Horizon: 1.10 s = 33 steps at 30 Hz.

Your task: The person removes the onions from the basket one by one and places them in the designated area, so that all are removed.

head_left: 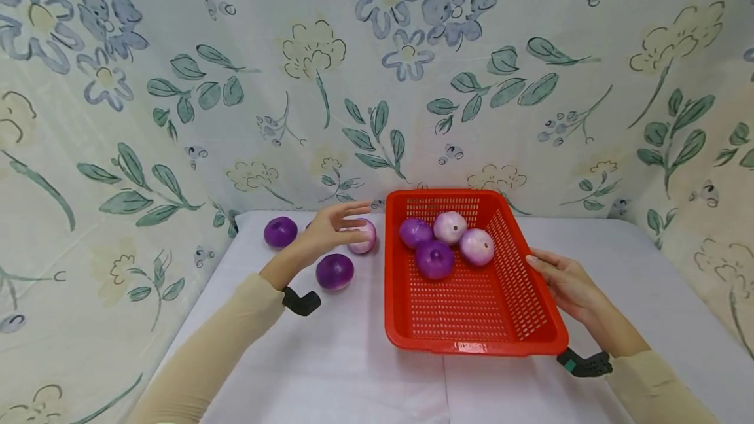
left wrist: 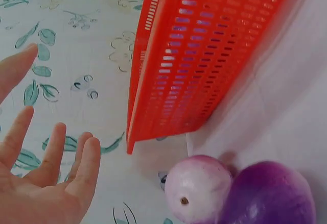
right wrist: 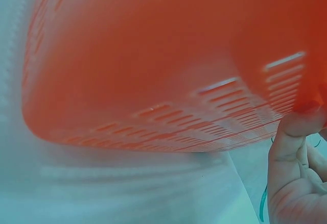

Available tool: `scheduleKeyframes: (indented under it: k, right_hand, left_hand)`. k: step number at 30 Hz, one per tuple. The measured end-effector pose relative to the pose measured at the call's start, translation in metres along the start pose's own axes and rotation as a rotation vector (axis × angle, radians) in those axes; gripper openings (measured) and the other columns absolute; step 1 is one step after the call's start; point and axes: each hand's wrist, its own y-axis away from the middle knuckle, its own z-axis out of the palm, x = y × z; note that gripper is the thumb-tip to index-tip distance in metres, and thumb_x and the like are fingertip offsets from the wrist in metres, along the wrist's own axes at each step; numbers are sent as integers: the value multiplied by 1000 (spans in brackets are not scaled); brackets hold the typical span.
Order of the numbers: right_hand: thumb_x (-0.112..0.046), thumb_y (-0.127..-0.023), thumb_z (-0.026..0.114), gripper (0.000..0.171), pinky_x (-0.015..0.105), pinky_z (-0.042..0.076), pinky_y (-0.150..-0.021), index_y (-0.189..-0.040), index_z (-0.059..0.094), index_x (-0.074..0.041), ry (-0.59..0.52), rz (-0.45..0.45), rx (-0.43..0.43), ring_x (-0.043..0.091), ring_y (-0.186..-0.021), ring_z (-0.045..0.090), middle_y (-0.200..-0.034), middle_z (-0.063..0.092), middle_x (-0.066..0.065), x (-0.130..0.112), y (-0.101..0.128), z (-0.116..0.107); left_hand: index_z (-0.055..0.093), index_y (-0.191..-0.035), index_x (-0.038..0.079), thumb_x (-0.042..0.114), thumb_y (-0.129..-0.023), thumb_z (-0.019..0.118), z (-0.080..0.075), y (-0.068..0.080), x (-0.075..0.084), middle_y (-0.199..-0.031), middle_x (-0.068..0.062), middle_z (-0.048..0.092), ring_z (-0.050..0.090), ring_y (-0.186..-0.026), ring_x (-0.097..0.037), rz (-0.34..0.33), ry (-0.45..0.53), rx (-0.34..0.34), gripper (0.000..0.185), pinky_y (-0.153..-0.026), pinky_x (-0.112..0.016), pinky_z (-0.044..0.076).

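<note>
A red plastic basket with slotted walls stands right of centre in the head view. Inside it, toward the back, lie several onions, among them a dark purple onion and a pale one. My right hand grips the basket's right rim, thumb on top; its thumb also shows in the right wrist view. To the left of the basket my left hand hovers, fingers spread and holding nothing. Partly behind its fingers is a pale purple-white onion; a purple onion lies below the hand.
Another purple onion lies on the white-covered table at the far left, and one more is mostly hidden behind the left hand. Floral cloth hangs along the back and sides of the table.
</note>
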Motion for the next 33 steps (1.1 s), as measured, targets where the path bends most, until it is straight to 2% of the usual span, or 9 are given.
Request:
scheduleKeyframes:
  k: [3,7,12,19,27,33]
  right_hand:
    - [-27,-100,63,69,32,59,-80,-155,30,-3,-7,4,3,12,-91,68,-103,70,-12,0,0,0]
    - [-29,-100,63,77,32,59,-80,-157,21,1,14,6,4,11,-92,68,-102,69,-13,-1,0,0]
    - [-29,-100,62,79,33,59,-81,-156,17,3,22,2,-2,12,-92,68,-102,69,-13,-2,-1,0]
    - [-30,-100,62,80,33,59,-81,-157,16,3,34,-4,-4,11,-92,68,-102,69,-14,-2,-1,0]
    - [-29,-100,62,78,33,59,-80,-156,17,3,18,-1,-6,12,-92,68,-102,69,-13,-1,0,0]
    - [-30,-100,61,80,32,58,-81,-157,15,2,37,-2,-3,11,-92,68,-103,68,-15,1,-1,0]
  left_hand:
    - [52,-146,17,12,-89,76,14,-8,6,-146,-10,51,53,-128,-38,8,11,13,62,-95,-43,52]
    - [55,-143,18,17,-87,79,33,-20,13,-146,-13,51,53,-127,-38,-2,12,54,61,-94,-44,53]
    - [61,-137,21,19,-85,82,57,-35,20,-141,-8,57,54,-127,-36,-12,21,108,57,-96,-44,52]
    - [63,-134,15,12,-83,82,90,-53,26,-135,-6,61,58,-122,-34,9,47,159,54,-94,-38,54]
    - [69,-127,16,11,-81,84,123,-71,21,-130,-7,63,59,-119,-34,-92,90,284,48,-91,-35,55]
    - [71,-124,18,10,-79,85,140,-80,16,-130,-12,64,57,-118,-39,-154,75,292,48,-92,-39,54]
